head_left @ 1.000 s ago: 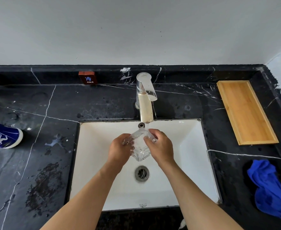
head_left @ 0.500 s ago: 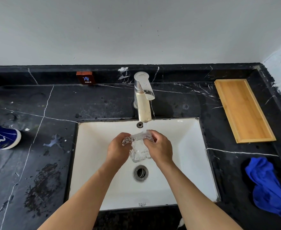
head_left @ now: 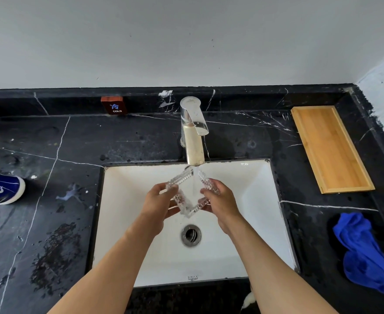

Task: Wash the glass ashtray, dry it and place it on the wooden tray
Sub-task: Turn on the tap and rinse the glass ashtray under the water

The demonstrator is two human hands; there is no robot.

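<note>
Both hands are holding the glass ashtray (head_left: pixel 187 193) over the white sink (head_left: pixel 250 200), directly under the spout of the chrome faucet (head_left: pixel 194 137). The left hand (head_left: pixel 160 205) is gripping the ashtray's left corner, fingers curled around its edge, while the right hand (head_left: pixel 220 203) is gripping the right corner in the same way. The square ashtray is sitting turned like a diamond between them, one corner pointing toward the faucet and the opposite corner pointing toward the drain (head_left: pixel 191 235) nearer the person. A thin stream of water (head_left: pixel 195 182) is falling from the spout into the ashtray's open middle.

The wooden tray (head_left: pixel 329 148) is lying on the black marble tabletop (head_left: pixel 61 143) to the right of the sink, at the far right corner, well apart from the hands. Nearer on that same right side, a crumpled blue cloth (head_left: pixel 363 252) is lying on the tabletop. At the left edge of the view, part of a blue container with white markings (head_left: pixel 0 186) is lying on its side. Against the far ledge, left of the faucet, a small dark sign reading COLD (head_left: pixel 115 106) is standing upright. Wet patches are showing on the tabletop to the left of the sink.
</note>
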